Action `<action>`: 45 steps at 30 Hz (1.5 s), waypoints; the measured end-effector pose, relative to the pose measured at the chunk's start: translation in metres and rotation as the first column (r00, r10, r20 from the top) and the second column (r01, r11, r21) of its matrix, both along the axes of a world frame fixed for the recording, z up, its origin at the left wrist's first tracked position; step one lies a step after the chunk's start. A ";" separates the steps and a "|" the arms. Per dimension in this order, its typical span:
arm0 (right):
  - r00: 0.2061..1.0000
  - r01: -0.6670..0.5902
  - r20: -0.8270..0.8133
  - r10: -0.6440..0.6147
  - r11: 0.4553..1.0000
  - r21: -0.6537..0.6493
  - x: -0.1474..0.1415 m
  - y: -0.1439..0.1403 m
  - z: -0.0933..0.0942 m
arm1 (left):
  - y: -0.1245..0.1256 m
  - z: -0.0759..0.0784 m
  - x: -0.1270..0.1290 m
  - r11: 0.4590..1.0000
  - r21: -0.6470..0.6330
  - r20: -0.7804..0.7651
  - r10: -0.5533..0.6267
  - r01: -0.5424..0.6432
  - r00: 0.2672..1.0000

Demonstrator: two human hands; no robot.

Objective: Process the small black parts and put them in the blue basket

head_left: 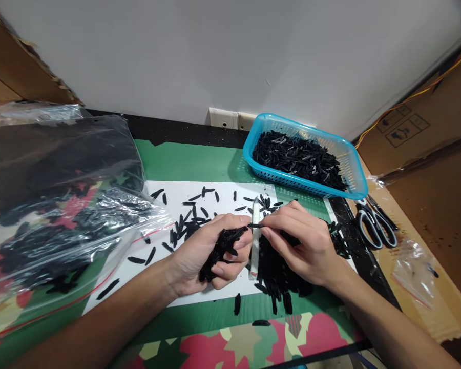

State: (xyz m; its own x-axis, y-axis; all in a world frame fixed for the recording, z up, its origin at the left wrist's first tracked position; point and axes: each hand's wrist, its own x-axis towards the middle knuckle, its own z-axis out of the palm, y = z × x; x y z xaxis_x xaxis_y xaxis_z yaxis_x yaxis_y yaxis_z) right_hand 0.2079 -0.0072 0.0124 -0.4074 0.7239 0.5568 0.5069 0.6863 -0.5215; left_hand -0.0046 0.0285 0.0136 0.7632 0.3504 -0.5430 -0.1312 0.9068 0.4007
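Note:
My left hand (218, 251) is closed around a clump of black slivers (221, 248), above a white paper sheet (200, 205). Between its thumb and forefinger and the fingertips of my right hand (301, 238) runs one thin black strip (255, 225). Both hands pinch this strip, one at each end. Under it lies a narrow whitish stick (255, 256), partly covered by the strip. A dark heap of similar pieces (278, 271) sits beneath my right hand, which hides part of it. Loose black pieces (180, 225) are scattered over the paper on the left.
A blue plastic basket (303, 179) full of black pieces stands at the back right. Scissors (374, 225) and a small clear bag (415, 271) lie on the right. Large zip bags (77, 215) of black material cover the left side. Cardboard boxes (426, 138) flank the table.

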 end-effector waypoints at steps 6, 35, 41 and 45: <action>1.000 -0.004 -0.006 0.004 1.000 -0.008 0.001 0.000 0.000 | 0.000 -0.002 -0.002 1.000 -0.002 0.020 -0.010 0.010 1.000; 0.991 -0.009 0.133 -0.001 0.997 0.072 -0.046 -0.024 -0.013 | 0.001 0.005 -0.007 0.871 -0.120 0.246 0.492 -0.477 0.835; 0.983 0.049 0.162 -0.084 0.976 0.211 -0.050 -0.026 -0.020 | -0.002 0.005 -0.006 0.864 -0.120 0.263 0.503 -0.489 0.824; 0.986 0.015 0.163 -0.045 0.983 0.181 -0.047 -0.025 -0.024 | -0.001 0.004 -0.007 0.864 -0.119 0.276 0.503 -0.490 0.819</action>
State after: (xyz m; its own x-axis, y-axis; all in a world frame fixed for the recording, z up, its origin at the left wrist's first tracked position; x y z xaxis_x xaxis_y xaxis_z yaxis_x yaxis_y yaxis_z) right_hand 0.1607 -0.0326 -0.0115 -0.4843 0.6323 0.6048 0.5979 0.7438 -0.2989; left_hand -0.0113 0.0271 0.0181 0.6154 0.7068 -0.3487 -0.6712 0.7020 0.2383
